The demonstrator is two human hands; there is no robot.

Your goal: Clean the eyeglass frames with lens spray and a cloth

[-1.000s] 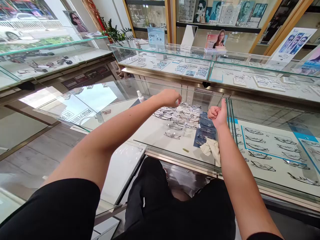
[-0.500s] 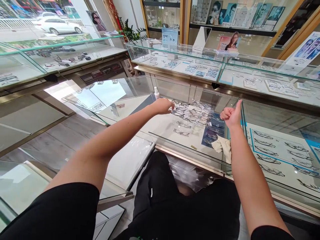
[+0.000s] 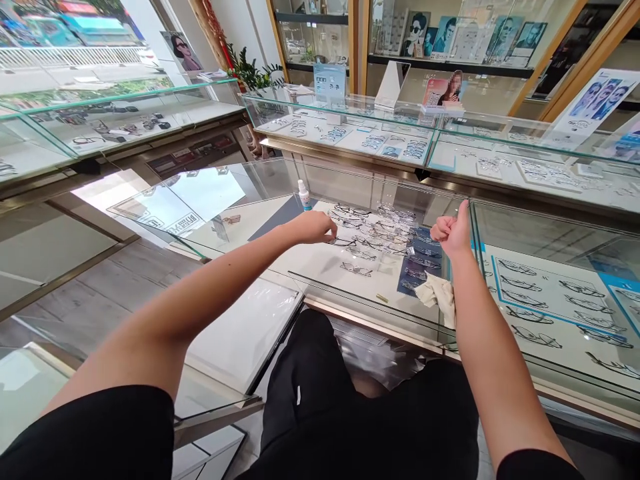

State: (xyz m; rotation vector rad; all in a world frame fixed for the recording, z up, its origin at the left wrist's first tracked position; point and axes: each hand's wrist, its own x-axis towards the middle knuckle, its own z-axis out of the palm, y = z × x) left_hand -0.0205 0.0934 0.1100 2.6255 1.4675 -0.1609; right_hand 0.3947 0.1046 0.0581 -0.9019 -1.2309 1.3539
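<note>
My left hand (image 3: 316, 228) pinches a pair of dark-framed glasses (image 3: 346, 243) by one end, over the glass display counter (image 3: 320, 267). Several glasses (image 3: 387, 233) are spread in rows to its right. Farther right, my right hand (image 3: 453, 230) has its fingers curled and its thumb pointing up, near the counter's glass divider; whether anything is inside the curl does not show. Below that hand a cream cloth (image 3: 435, 293) lies crumpled at the edge of a dark blue tray (image 3: 406, 283) with more glasses. A white spray bottle (image 3: 304, 196) stands behind my left hand.
Another section with framed glasses (image 3: 530, 300) lies to the right. Glass showcases (image 3: 340, 137) run along the back, with a white sunglasses poster (image 3: 590, 110) at the right. A white panel (image 3: 250, 327) is at the lower left, beside my legs.
My left hand has moved slightly down and toward me, with the glasses now showing at its fingertips. My right hand keeps its pose. The view has shifted slightly.
</note>
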